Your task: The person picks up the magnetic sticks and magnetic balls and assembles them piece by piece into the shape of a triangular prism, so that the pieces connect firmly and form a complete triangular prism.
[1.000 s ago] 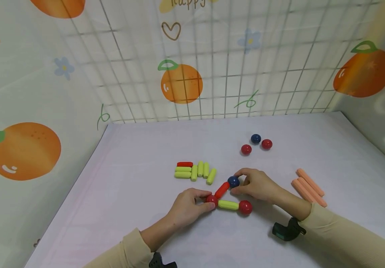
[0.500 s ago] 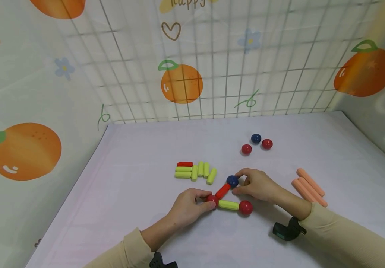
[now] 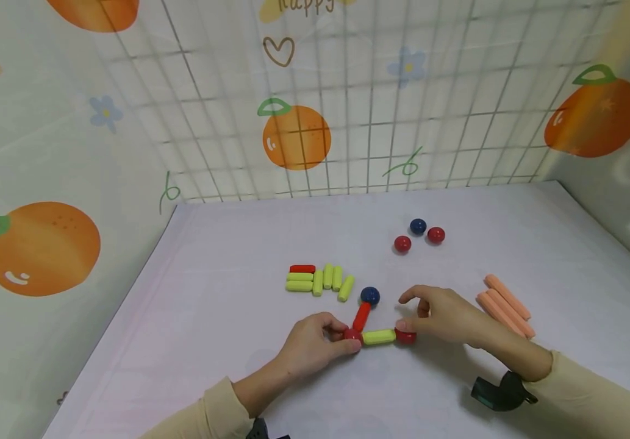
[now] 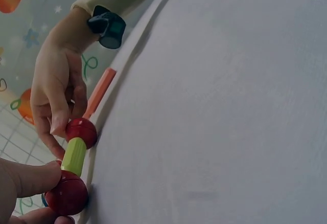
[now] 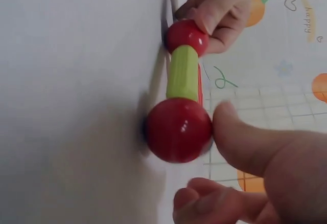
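Note:
My left hand (image 3: pixel 315 347) pinches a red ball (image 3: pixel 354 335) between thumb and fingers. From that ball a short red rod (image 3: pixel 361 317) runs away to a dark blue ball (image 3: pixel 370 296), and a yellow-green rod (image 3: pixel 379 337) runs right to a second red ball (image 5: pixel 179 130). My right hand (image 3: pixel 443 314) is at this second ball, its thumb at the ball's side and partly covering it in the head view. Its index finger stands apart from the ball, with a gap between finger and thumb. In the left wrist view both red balls flank the yellow-green rod (image 4: pixel 74 156).
Several loose yellow-green rods (image 3: pixel 318 283) and one red rod (image 3: pixel 302 269) lie behind the joined pieces. Farther back sit two red balls (image 3: pixel 436 235) and a blue ball (image 3: pixel 418 227). Long orange rods (image 3: pixel 505 306) lie to the right. Printed cloth walls surround the table.
My right hand has left the blue ball and come right and nearer, to the second red ball. The joined pieces have turned counterclockwise, with the blue ball shifting left. My left hand still pinches its ball.

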The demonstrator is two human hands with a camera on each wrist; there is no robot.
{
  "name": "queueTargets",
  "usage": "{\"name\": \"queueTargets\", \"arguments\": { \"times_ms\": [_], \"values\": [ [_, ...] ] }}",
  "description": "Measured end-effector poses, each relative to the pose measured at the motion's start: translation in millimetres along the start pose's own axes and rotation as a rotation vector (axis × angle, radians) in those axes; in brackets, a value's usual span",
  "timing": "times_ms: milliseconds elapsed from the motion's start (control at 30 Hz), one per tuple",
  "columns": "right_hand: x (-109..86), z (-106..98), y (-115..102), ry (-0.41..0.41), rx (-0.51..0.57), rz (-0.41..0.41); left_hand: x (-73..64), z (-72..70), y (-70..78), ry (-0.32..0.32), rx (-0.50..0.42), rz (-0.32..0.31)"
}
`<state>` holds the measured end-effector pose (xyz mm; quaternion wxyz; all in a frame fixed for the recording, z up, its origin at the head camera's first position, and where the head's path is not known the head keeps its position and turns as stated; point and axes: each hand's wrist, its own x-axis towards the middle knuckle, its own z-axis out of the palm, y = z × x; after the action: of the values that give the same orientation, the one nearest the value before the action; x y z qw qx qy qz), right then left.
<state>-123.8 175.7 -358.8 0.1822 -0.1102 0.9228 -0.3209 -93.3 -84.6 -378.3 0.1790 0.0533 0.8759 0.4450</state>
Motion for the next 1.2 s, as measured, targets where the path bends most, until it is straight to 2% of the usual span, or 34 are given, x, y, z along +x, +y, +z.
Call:
{"name": "queueTargets", "arguments": {
  "times_ms": [167,333,367,433,533,600,667,833,1000,1200],
  "values": [
    [-11.5,-4,6,-0.025,-0.017,-0.006,-7.0,9.1,2.5,-0.011,0.008,0.033],
    [-10.2,-4,8,-0.039,-0.001,0.000,-16.6,14.2,6.2,-0.108,-0.009,0.105],
    [-9.1,-4,8,-0.042,0.005,0.003,-17.7,13.9,6.6,-0.106,0.006,0.121],
    [-6.8,-2,7,-0.050,0.021,0.007,-18.4,11.2,6.9,-0.045,0.062,0.145],
    [-3.0,1,2,-0.061,0.039,0.005,-16.2,3.1,5.1,0.126,0.173,0.152],
    [-0.7,4,-1,-0.067,0.050,-0.002,-13.8,-3.2,3.2,0.201,0.227,0.149],
    [1.6,7,-4,-0.069,0.062,-0.011,-11.8,-8.3,1.0,0.203,0.253,0.153],
    [8.7,13,-13,-0.072,0.045,-0.058,-10.9,-14.4,-6.3,0.152,0.274,0.174],
    [16.7,18,-21,-0.077,0.019,-0.083,-13.0,-19.6,-13.6,0.187,0.282,0.176],
    [22.8,24,-30,-0.103,0.044,-0.068,-14.9,-28.2,-20.9,0.200,0.278,0.143]
  ]
}}
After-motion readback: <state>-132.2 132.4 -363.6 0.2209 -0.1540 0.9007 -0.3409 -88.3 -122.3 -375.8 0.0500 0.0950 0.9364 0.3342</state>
